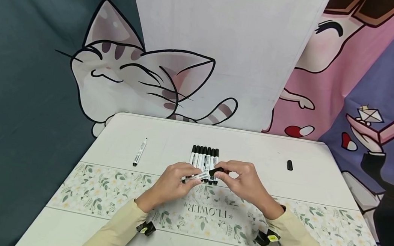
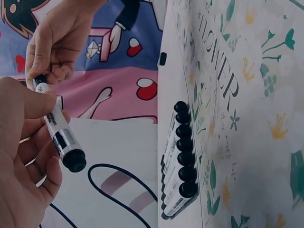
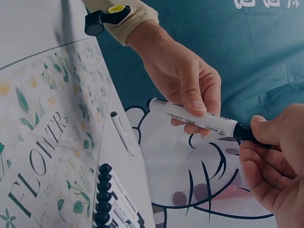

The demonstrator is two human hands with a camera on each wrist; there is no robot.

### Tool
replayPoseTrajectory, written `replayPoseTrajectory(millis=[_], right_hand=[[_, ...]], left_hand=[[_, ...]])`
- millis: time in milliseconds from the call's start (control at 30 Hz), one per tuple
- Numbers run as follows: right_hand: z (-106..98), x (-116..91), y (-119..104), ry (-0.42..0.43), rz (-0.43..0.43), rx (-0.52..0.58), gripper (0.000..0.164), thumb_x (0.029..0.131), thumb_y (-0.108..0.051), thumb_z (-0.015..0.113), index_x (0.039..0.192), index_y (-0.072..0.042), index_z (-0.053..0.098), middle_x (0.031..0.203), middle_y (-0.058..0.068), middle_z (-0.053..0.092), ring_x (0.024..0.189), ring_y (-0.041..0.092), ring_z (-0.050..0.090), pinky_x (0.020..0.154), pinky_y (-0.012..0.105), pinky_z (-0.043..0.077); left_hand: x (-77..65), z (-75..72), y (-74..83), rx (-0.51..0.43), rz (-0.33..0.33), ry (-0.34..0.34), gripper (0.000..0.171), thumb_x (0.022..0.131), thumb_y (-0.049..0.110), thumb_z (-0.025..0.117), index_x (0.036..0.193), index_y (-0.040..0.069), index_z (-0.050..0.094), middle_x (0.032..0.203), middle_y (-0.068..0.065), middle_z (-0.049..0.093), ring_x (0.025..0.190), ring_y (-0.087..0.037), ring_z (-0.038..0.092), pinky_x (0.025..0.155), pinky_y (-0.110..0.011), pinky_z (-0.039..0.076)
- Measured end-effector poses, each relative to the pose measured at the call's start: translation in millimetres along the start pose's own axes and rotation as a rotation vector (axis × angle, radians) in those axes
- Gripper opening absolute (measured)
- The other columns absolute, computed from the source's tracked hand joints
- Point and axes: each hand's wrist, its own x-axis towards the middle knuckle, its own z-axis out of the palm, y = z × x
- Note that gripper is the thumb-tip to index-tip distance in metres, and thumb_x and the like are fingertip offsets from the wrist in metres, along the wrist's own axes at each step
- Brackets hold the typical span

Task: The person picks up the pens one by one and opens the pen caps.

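Note:
Between both hands, raised over the table, is a white marker (image 3: 192,117) with a black cap (image 3: 244,133) on one end. My left hand (image 1: 176,178) pinches its white barrel between thumb and fingers. The capped end is pinched by my right hand (image 1: 242,180). Just behind the hands, several capped markers (image 1: 204,159) lie side by side in a row, their near ends partly hidden by the hands in the head view. In the left wrist view, the row of markers (image 2: 179,156) shows its black ends.
An uncapped marker (image 1: 140,152) lies by itself on the left of the table. One loose black cap (image 1: 290,165) lies on the right. A flower-printed band (image 1: 208,212) crosses the white table (image 1: 250,145), and printed curtains (image 1: 232,38) hang behind it.

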Motion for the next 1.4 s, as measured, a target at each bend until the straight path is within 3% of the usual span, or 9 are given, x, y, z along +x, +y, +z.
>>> replayPoseTrajectory(millis=[200, 400, 567, 933, 1133, 1400], right_hand=[[-1.3, -2.7, 2.9, 0.038, -0.024, 0.004, 0.02, 0.09, -0.005, 0.077, 0.105, -0.018, 0.078, 0.098, -0.005, 0.076, 0.084, 0.006, 0.07, 0.068, 0.02, 0.054], [-8.7, -4.0, 3.9, 0.11, -0.01, -0.026, 0.026, 0.084, -0.002, 0.082, 0.104, -0.018, 0.078, 0.093, -0.006, 0.076, 0.07, 0.003, 0.064, 0.062, 0.019, 0.05], [-12.2, -4.8, 2.6, 0.156, 0.007, -0.03, 0.03, 0.08, 0.0, 0.085, 0.105, -0.015, 0.078, 0.083, -0.006, 0.073, 0.071, 0.007, 0.064, 0.062, 0.022, 0.052], [-22.1, -6.9, 6.9, 0.197, 0.055, -0.07, 0.033, 0.074, 0.001, 0.088, 0.1, -0.016, 0.077, 0.079, -0.006, 0.07, 0.071, 0.014, 0.062, 0.065, 0.022, 0.049], [-31.1, -8.8, 11.9, 0.198, 0.088, -0.097, 0.031, 0.079, 0.001, 0.085, 0.101, -0.019, 0.077, 0.079, -0.01, 0.071, 0.071, 0.011, 0.062, 0.065, 0.022, 0.05], [-40.9, -13.2, 20.6, 0.21, 0.181, -0.11, 0.026, 0.085, 0.001, 0.081, 0.106, -0.013, 0.074, 0.086, -0.004, 0.076, 0.072, 0.004, 0.064, 0.067, 0.017, 0.051]], left_hand=[[-1.4, -0.7, -1.5, 0.002, 0.001, -0.001, 0.024, 0.095, 0.019, 0.074, 0.113, 0.004, 0.077, 0.106, -0.005, 0.077, 0.098, -0.018, 0.072, 0.089, -0.036, 0.057], [-7.4, -3.2, -7.4, 0.028, -0.001, 0.032, 0.024, 0.093, 0.018, 0.075, 0.112, 0.005, 0.077, 0.106, -0.004, 0.077, 0.098, -0.019, 0.072, 0.09, -0.038, 0.057], [-8.8, -9.7, -10.1, 0.043, -0.033, 0.022, 0.025, 0.092, 0.022, 0.076, 0.112, 0.007, 0.077, 0.106, -0.002, 0.077, 0.097, -0.016, 0.071, 0.088, -0.036, 0.057], [-13.0, -36.2, -22.8, 0.073, -0.231, 0.046, 0.021, 0.091, 0.018, 0.078, 0.109, 0.006, 0.078, 0.097, -0.002, 0.076, 0.077, -0.011, 0.062, 0.067, -0.029, 0.053], [-17.3, -56.6, -40.4, 0.085, -0.401, 0.091, 0.025, 0.093, 0.019, 0.076, 0.113, 0.004, 0.076, 0.094, -0.005, 0.074, 0.074, -0.011, 0.061, 0.068, -0.032, 0.052], [-23.9, -84.2, -72.0, 0.1, -0.563, 0.143, 0.03, 0.096, 0.023, 0.073, 0.117, 0.002, 0.074, 0.097, -0.007, 0.07, 0.082, -0.02, 0.065, 0.071, -0.036, 0.052]])
